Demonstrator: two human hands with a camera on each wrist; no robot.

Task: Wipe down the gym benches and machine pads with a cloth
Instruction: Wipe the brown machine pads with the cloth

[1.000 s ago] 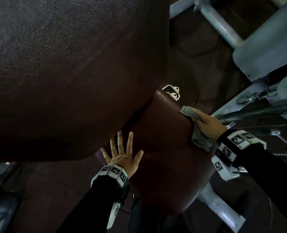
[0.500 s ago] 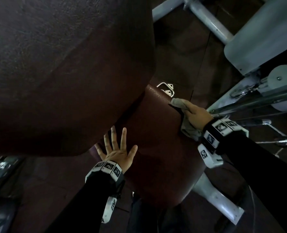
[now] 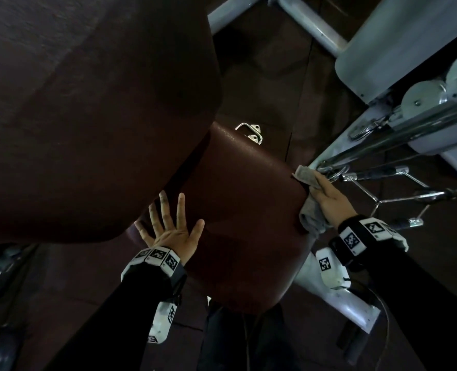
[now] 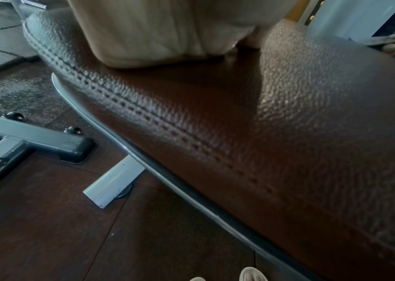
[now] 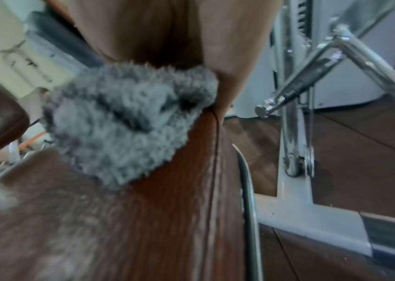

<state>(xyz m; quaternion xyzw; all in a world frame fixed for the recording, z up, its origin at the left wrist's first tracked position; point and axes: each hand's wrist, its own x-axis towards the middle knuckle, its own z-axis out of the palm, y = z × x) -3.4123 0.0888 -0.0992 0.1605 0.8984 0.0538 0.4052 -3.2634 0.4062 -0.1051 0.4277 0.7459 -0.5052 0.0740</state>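
Cloth [image 3: 309, 210] rightward, under right hand [image 3: 331, 199]

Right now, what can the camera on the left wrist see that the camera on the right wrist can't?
Only the left wrist view shows the double stitched seam along the pad's edge, a dark machine foot on the floor, and the tips of two shoes.

Only the right wrist view shows the fluffy grey cloth held by the right hand on the pad's edge, and the shiny metal handle bars beside it.

Both show the brown seat pad and the dark floor.
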